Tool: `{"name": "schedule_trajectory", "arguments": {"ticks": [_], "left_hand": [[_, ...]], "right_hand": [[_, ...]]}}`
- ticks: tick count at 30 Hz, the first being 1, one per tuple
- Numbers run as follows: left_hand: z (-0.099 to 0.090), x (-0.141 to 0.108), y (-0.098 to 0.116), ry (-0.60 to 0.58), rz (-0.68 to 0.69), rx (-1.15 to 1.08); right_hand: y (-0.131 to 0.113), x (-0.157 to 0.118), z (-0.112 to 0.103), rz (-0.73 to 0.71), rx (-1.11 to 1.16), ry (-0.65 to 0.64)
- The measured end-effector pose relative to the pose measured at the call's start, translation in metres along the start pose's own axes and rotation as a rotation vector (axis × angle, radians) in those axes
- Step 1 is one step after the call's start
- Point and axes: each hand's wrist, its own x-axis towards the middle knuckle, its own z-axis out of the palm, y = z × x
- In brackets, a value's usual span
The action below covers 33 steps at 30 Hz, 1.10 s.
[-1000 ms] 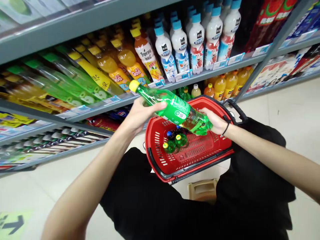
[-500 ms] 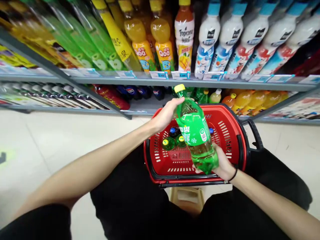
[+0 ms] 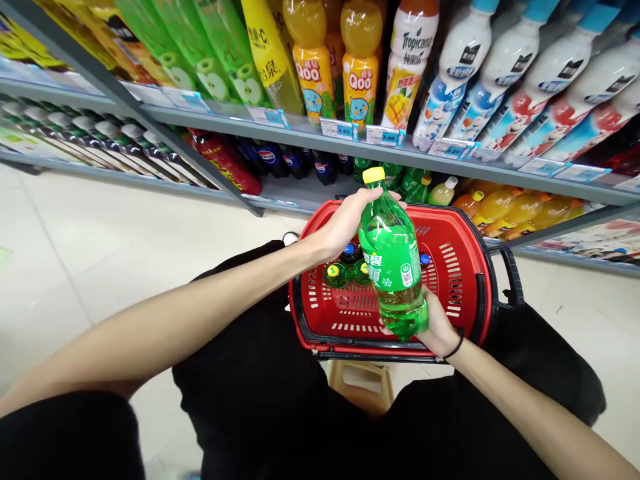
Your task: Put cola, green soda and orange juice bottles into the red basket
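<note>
A big green soda bottle (image 3: 393, 257) with a yellow cap is held tilted above a red shopping basket (image 3: 325, 320). My left hand (image 3: 350, 223) grips it round the neck, its fingers partly hidden behind the bottle. Under the lower end, my right hand (image 3: 437, 325) supports it, with some fingers out of sight beneath. Inside the basket stand two green bottles with yellow caps (image 3: 337, 274) and a dark bottle with a blue cap (image 3: 349, 251). Another blue cap (image 3: 425, 259) shows to the right of the held bottle.
Beyond the basket, a grey shelf (image 3: 320, 137) carries juice and milk drink bottles. On the lower level are Pepsi bottles (image 3: 270, 159), green bottles and orange drinks (image 3: 500, 207). The basket's black handle (image 3: 511, 273) sticks out right. A small wooden stool (image 3: 363, 387) is below, between my legs.
The view has shifted and tilted, so the shelves look nearer and slanted. Both hands keep hold of the bottle, which now looks slightly more upright.
</note>
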Motion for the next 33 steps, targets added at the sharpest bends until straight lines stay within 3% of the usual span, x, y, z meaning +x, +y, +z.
{"name": "schedule_trajectory", "arguments": {"ticks": [6, 10, 17, 21, 26, 33], "left_hand": [[-0.004, -0.001, 0.001, 0.025, 0.042, 0.040], [-0.003, -0.002, 0.002, 0.041, 0.040, 0.093], [0.002, -0.002, 0.005, 0.169, 0.090, 0.202], [0.004, -0.002, 0.006, 0.172, 0.121, 0.263], [0.003, 0.000, 0.003, 0.217, 0.035, 0.209], [-0.008, 0.005, -0.008, 0.250, -0.053, 0.045]], "right_hand": [[-0.006, -0.011, 0.011, 0.028, -0.052, 0.047], [-0.006, -0.011, 0.004, 0.054, -0.081, 0.003], [-0.006, -0.012, -0.004, 0.090, -0.079, -0.100], [-0.005, -0.014, -0.003, 0.107, -0.090, -0.106], [-0.007, -0.017, 0.002, 0.045, -0.049, -0.030], [-0.006, -0.017, 0.005, -0.058, -0.048, -0.073]]}}
